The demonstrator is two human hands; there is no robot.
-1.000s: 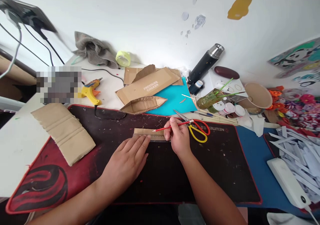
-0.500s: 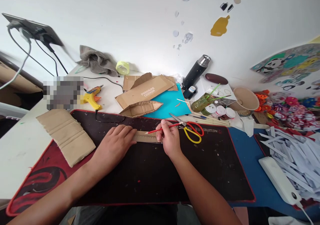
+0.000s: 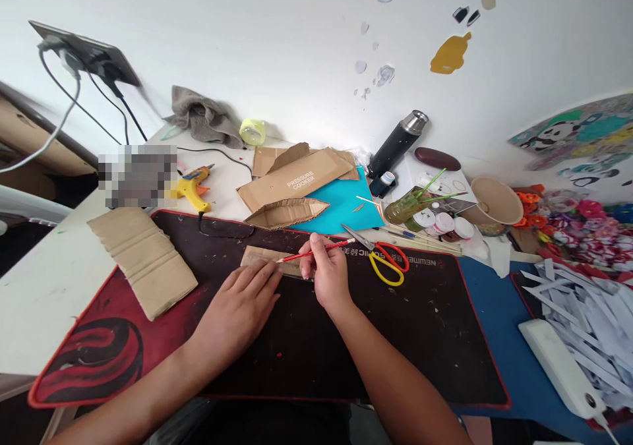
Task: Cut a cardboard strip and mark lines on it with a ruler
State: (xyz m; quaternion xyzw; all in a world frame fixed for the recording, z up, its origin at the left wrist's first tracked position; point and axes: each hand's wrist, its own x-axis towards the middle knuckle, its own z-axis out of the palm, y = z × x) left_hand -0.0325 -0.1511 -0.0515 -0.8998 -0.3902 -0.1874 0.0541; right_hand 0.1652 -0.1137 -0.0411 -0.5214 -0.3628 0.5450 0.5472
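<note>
In the head view my left hand [image 3: 250,296] lies palm down with fingers stretched out. Its fingertips press on a small cardboard strip [image 3: 254,254] on the dark mat. Along that strip lies what looks like a clear ruler [image 3: 293,270], partly covered by my hands. A red pencil [image 3: 316,250] is pinched in my right hand [image 3: 330,272], its point on the strip just beyond the left fingertips. Scissors [image 3: 386,268] with red and yellow handles rest right of my right hand. Behind the strip sits a boat-shaped cardboard piece [image 3: 287,214].
A corrugated cardboard sheet [image 3: 143,260] overlaps the mat [image 3: 395,346] at left. Beyond it is a yellow glue gun [image 3: 192,188] with a cord. Cardboard pieces, a blue sheet [image 3: 341,217], a black flask [image 3: 398,143] and jars line the back. White paper strips [image 3: 588,326] pile at right.
My left hand has shifted toward me off the strip's upper side, uncovering its left end. The pencil point has come closer to the left fingertips. The whole view has shifted slightly.
</note>
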